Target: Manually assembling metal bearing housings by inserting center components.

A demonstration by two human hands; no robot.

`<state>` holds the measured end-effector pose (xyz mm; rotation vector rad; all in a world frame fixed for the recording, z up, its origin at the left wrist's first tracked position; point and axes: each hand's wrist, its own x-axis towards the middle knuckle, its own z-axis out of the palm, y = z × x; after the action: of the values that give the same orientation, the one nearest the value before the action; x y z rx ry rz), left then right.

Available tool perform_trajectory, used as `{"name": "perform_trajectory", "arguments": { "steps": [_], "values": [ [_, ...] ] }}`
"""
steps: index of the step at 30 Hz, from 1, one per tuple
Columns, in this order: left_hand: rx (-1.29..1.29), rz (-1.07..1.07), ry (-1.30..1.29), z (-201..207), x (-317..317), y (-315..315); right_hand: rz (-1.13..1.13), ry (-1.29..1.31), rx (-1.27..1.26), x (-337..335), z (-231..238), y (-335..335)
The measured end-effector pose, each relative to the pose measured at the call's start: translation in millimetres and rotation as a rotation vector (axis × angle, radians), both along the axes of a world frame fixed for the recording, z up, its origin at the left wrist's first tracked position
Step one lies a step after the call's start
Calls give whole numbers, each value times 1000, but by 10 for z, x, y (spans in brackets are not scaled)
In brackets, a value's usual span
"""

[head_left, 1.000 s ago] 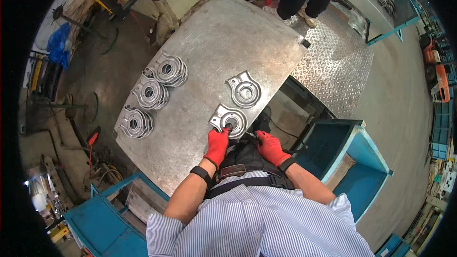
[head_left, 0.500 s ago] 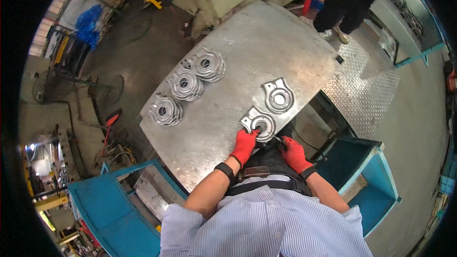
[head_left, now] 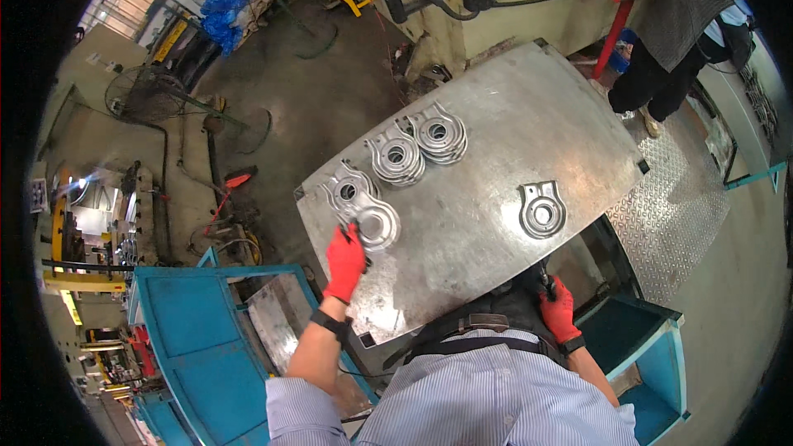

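My left hand (head_left: 345,264), in a red glove with dark fingertips, is closed on the edge of a round stamped metal plate (head_left: 380,226) with a ringed centre. That plate is beside the nearest stack of similar plates (head_left: 348,186) and partly overlaps it. Close to the table's front edge, my right hand (head_left: 557,310), gloved the same way, grips a slim dark hand tool (head_left: 546,279); its exact kind is unclear. One single metal plate (head_left: 543,211) lies apart on the right of the table, with its lugged end facing away from me.
Two more stacks of plates (head_left: 397,154) (head_left: 438,133) stand along the left edge of the metal table (head_left: 487,198). Blue metal frames (head_left: 194,314) (head_left: 652,363) flank me. Another person (head_left: 673,66) stands beyond the far right corner, near a red post (head_left: 613,41).
My left hand has carried a plate from the front edge leftward to the nearest stack. My right hand stays near the front edge with the tool. The whole view has shifted.
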<state>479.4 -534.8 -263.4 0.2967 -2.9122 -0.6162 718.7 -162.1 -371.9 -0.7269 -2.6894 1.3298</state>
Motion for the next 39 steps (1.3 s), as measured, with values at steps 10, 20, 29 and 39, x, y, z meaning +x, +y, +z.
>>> {"name": "perform_trajectory", "arguments": {
  "steps": [10,20,29,39],
  "values": [
    [-222,23,-238,-114,-1068,-636,-71,13,-22,-7,-44,99],
    [-67,-129,-212,-232,-1178,-693,-44,-39,99,6,4,52],
    [-140,-153,-259,-274,-1198,-721,-40,-55,85,-25,55,17],
    [0,-26,-240,427,-907,-224,-154,-26,-1,-29,280,66]
  ]
}}
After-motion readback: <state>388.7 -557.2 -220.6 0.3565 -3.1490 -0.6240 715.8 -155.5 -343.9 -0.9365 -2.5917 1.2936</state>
